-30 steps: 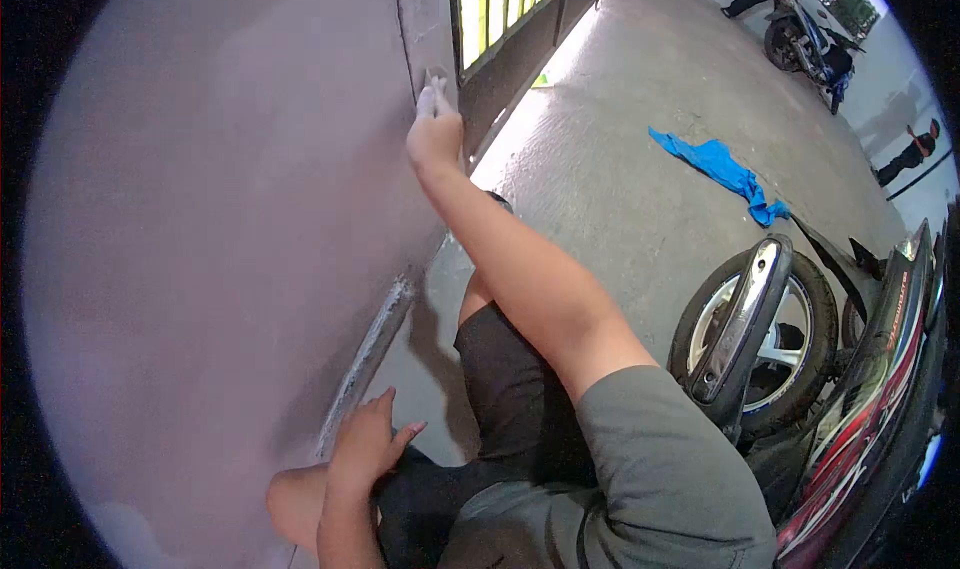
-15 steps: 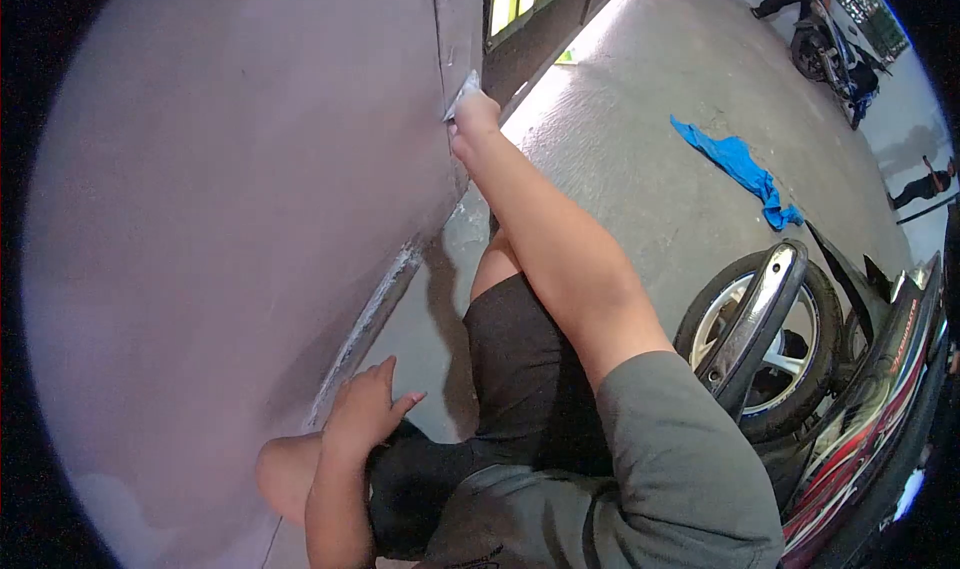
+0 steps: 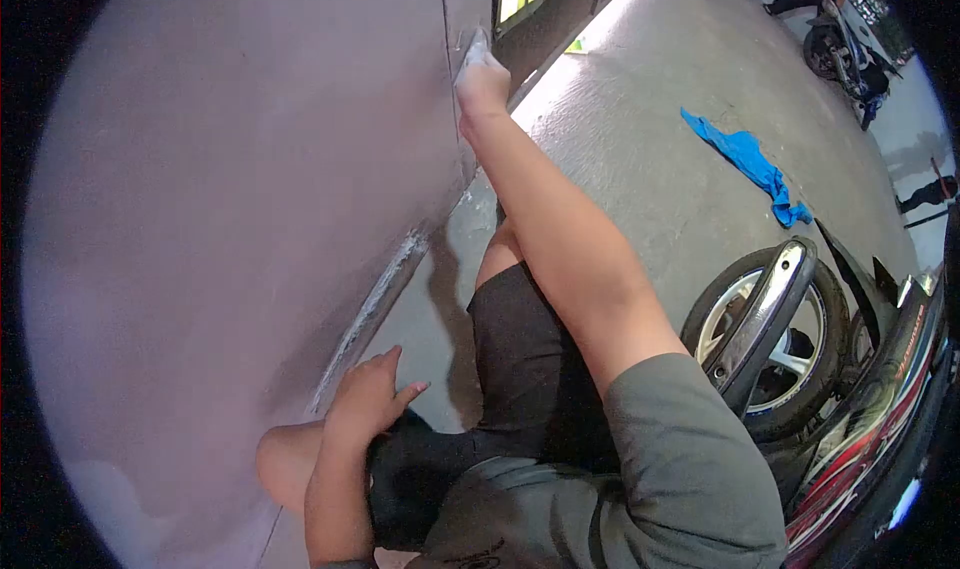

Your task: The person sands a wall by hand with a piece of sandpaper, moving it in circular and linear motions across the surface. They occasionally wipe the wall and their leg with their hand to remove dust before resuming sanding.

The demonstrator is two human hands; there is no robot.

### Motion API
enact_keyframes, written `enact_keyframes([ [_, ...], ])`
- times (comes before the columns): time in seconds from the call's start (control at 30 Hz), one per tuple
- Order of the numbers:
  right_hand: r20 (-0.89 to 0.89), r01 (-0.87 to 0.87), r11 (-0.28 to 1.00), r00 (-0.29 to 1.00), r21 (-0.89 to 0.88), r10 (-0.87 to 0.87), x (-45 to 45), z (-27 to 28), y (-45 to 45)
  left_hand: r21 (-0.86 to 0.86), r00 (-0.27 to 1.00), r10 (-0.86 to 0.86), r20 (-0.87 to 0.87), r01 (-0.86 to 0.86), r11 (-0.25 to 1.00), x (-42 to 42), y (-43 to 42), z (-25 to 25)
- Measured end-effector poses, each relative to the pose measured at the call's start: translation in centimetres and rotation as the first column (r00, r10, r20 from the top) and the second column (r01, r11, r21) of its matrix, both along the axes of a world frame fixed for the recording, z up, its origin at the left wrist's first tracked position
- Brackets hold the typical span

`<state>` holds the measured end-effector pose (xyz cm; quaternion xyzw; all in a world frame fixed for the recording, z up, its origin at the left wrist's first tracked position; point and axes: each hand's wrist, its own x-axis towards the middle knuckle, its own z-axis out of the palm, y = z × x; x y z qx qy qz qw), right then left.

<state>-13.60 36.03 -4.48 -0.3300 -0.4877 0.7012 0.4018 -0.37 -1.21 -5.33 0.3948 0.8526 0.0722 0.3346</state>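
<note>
My right hand point(image 3: 483, 87) reaches up to the wall's edge strip beside the gate, fingers closed on a small pale sheet point(image 3: 476, 46) that is pressed against the strip. Whether it is cloth or paper cannot be made out. Lower down, my left hand point(image 3: 368, 397) hangs over my bent knee, thumb and fingers apart, with nothing in it. The pinkish wall point(image 3: 240, 189) fills the left side, and a rough whitish ledge point(image 3: 370, 314) runs along its foot close to my left hand.
A parked motorcycle's wheel point(image 3: 790, 359) and exhaust are close on my right. A blue cloth point(image 3: 745, 159) lies on the grey floor point(image 3: 640, 159). The barred gate point(image 3: 550, 24) is ahead. Farther off are another motorcycle point(image 3: 840, 54) and two people near the far wall.
My right hand has shifted up along the edge strip since half a second ago, with the pale sheet turned more upright. My left hand stays over the knee. The view has swung slightly.
</note>
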Motion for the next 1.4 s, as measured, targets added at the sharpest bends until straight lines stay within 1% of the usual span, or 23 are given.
enact_keyframes([
  [0.03, -0.003, 0.001, 1.000, 1.000, -0.001, -0.001, 0.0, -1.0, 0.5, 0.024, 1.000, 0.002, 0.009, -0.002, 1.000, -0.1, 0.0, 0.0],
  [0.1, 0.087, -0.046, 0.925, 0.993, -0.378, 0.085, -0.1, -1.7, 0.9, -0.011, 1.000, -0.011, -0.015, 0.011, 1.000, -0.2, 0.3, 0.3],
  [0.13, 0.086, -0.050, 0.925, 0.992, -0.377, 0.089, -0.6, -1.6, 1.0, -0.052, 0.999, -0.024, -0.025, 0.023, 0.998, -0.1, 0.4, 0.3],
  [0.2, 0.043, 0.008, 0.991, 0.999, -0.136, -0.002, -1.2, -1.4, 0.9, -0.041, 0.999, -0.020, -0.029, 0.019, 0.999, -0.1, 0.4, 0.4],
  [0.23, 0.050, 0.008, 0.990, 0.999, -0.140, -0.001, -1.5, -1.3, 0.4, -0.029, 0.999, -0.020, -0.037, 0.019, 0.999, 0.0, 0.4, 0.4],
  [0.3, -0.068, 0.214, 0.960, 0.977, 0.183, -0.204, -2.1, -0.8, -0.3, -0.007, 0.999, -0.019, -0.029, 0.019, 1.000, 0.0, 0.2, 0.0],
  [0.33, -0.069, 0.216, 0.959, 0.976, 0.183, -0.207, -2.5, -2.2, 0.5, 0.020, 0.999, -0.019, -0.029, 0.019, 1.000, -0.1, 0.2, 0.0],
  [0.43, 0.279, 0.059, 0.969, 0.960, -0.239, 0.010, -3.0, -5.3, 2.2, 0.004, 0.997, -0.037, -0.066, 0.037, 0.999, 0.0, 0.3, 0.2],
  [0.5, 0.261, -0.042, 0.986, 0.962, -0.159, 0.083, -2.0, -3.2, 1.6, 0.006, 0.997, -0.035, -0.067, 0.035, 0.999, -0.1, 0.5, 0.3],
  [0.57, -0.094, 0.017, 0.989, 0.996, 0.149, -0.003, -0.8, 0.7, -0.2, -0.003, 0.998, -0.035, -0.058, 0.035, 0.999, 0.0, 0.2, 0.1],
  [0.6, -0.078, 0.111, 0.949, 0.993, 0.296, -0.092, -1.3, 0.2, 0.0, 0.009, 0.998, -0.033, -0.055, 0.033, 0.999, 0.0, 0.1, -0.1],
  [0.63, -0.078, 0.111, 0.949, 0.993, 0.296, -0.091, -1.0, -0.6, 0.1, 0.024, 0.998, -0.031, -0.057, 0.032, 0.999, 0.0, 0.0, -0.2],
  [0.7, -0.059, -0.066, 0.998, 0.996, -0.010, 0.065, 0.1, -0.8, 0.6, 0.008, 0.995, -0.056, -0.082, 0.057, 0.998, -0.1, 0.0, -0.5],
  [0.8, -0.027, -0.167, 0.975, 0.986, -0.148, 0.165, 0.5, -0.2, 0.6, -0.008, 0.993, -0.068, -0.099, 0.067, 0.998, -0.1, -0.1, -0.4],
  [0.83, -0.024, -0.170, 0.974, 0.985, -0.151, 0.168, 0.6, 0.7, 0.3, -0.007, 0.994, -0.057, -0.093, 0.057, 0.998, 0.0, -0.1, -0.3],
  [0.9, 0.001, -0.078, 0.975, 0.997, 0.206, 0.080, 0.0, 2.1, 0.0, -0.005, 0.996, -0.040, -0.084, 0.040, 0.999, 0.1, 0.0, -0.2],
  [0.97, -0.027, -0.068, 0.978, 0.997, 0.196, 0.075, -0.5, 0.4, 0.4, 0.002, 0.996, -0.025, -0.083, 0.025, 1.000, 0.2, -0.2, -0.1],
  [1.03, -0.081, -0.140, 0.990, 0.987, -0.025, 0.137, 0.0, -0.2, 1.0, -0.017, 0.994, -0.049, -0.100, 0.047, 0.999, 0.0, -0.1, -0.3],
  [1.17, -0.054, -0.143, 0.989, 0.989, -0.035, 0.141, 0.7, 0.0, 0.0, 0.025, 0.991, -0.053, -0.119, 0.056, 0.998, 0.2, -0.2, -0.5],
  [1.23, 0.021, 0.011, 0.932, 1.000, 0.361, -0.020, 1.4, 3.7, -1.8, 0.003, 0.996, -0.035, -0.083, 0.035, 0.999, 0.1, 0.0, 0.0],
  [1.3, -0.112, 0.069, 0.889, 0.994, 0.454, -0.020, 0.0, 0.9, -0.4, 0.019, 0.995, -0.038, -0.093, 0.040, 0.999, 0.1, -0.6, -1.0],
  [1.37, 0.117, -0.094, 0.996, 0.989, -0.011, 0.094, -0.1, -1.0, 1.2, 0.049, 0.993, -0.039, -0.115, 0.045, 0.998, -0.1, -0.4, -1.0],
  [1.4, -0.133, -0.140, 0.984, 0.983, -0.109, 0.126, 0.0, -1.0, 0.7, 0.024, 0.995, -0.029, -0.091, 0.031, 0.999, -0.1, -0.2, -0.5],
])
